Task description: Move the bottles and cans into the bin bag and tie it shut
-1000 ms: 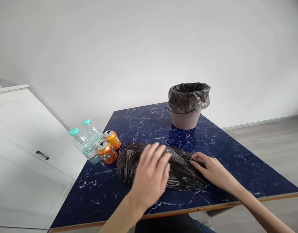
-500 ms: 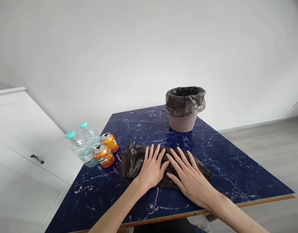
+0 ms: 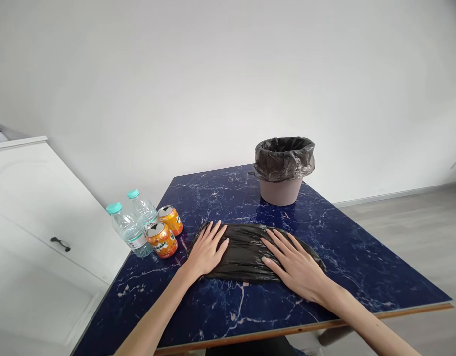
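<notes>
While left fingers (image 3: 215, 232) and right fingers (image 3: 271, 248) lie splayed, the black bag (image 3: 243, 254) sits beneath.

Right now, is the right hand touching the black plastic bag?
Touching. The head view shows the right hand lying palm down, spread out, on top of the black plastic bag.

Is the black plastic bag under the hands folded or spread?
Not fully spread: the black plastic bag is a long, creased strip beneath left hand and right hand. Folded or just gathered, I cannot tell.
</notes>
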`<state>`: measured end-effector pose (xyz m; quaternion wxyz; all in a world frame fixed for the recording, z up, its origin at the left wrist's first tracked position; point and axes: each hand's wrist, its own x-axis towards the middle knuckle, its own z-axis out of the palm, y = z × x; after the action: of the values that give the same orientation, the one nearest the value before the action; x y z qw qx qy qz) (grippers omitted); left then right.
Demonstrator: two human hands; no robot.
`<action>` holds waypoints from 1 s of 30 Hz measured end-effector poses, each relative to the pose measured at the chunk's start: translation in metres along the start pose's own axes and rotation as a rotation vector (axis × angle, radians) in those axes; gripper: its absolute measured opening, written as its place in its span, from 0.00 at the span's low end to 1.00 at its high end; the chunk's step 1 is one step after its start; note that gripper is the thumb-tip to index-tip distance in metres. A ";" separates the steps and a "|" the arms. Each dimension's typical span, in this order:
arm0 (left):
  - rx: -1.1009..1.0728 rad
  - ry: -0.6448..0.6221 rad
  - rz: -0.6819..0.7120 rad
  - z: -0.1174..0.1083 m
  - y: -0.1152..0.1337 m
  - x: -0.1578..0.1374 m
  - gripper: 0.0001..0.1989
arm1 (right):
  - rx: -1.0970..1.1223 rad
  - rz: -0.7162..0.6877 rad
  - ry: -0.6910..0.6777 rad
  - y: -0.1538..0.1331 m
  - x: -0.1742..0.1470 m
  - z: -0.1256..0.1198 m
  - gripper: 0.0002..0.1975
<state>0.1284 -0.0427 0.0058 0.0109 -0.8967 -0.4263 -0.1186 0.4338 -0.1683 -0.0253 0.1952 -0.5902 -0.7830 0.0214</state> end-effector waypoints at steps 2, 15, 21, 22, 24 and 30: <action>0.008 0.036 0.011 -0.005 0.009 0.001 0.28 | -0.006 0.001 -0.002 0.000 0.001 0.000 0.34; -0.157 -0.174 0.363 -0.019 0.073 0.006 0.32 | -0.018 -0.044 0.023 0.005 -0.001 0.006 0.32; -0.050 -0.059 0.145 -0.016 -0.003 -0.018 0.29 | 0.011 -0.037 0.003 0.005 -0.001 0.003 0.32; -0.043 -0.051 0.129 -0.017 -0.008 -0.023 0.29 | 0.016 -0.040 0.006 0.006 -0.001 0.003 0.32; -0.042 -0.043 0.115 -0.020 -0.012 -0.031 0.28 | 0.026 -0.052 0.011 0.009 -0.001 0.004 0.32; -0.055 0.075 0.140 -0.044 0.004 -0.052 0.30 | 0.082 -0.094 -0.051 0.019 0.004 -0.012 0.30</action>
<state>0.0911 -0.0902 0.0369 0.0104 -0.9193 -0.3583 -0.1628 0.4544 -0.1613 -0.0178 0.2000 -0.5437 -0.8130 0.0592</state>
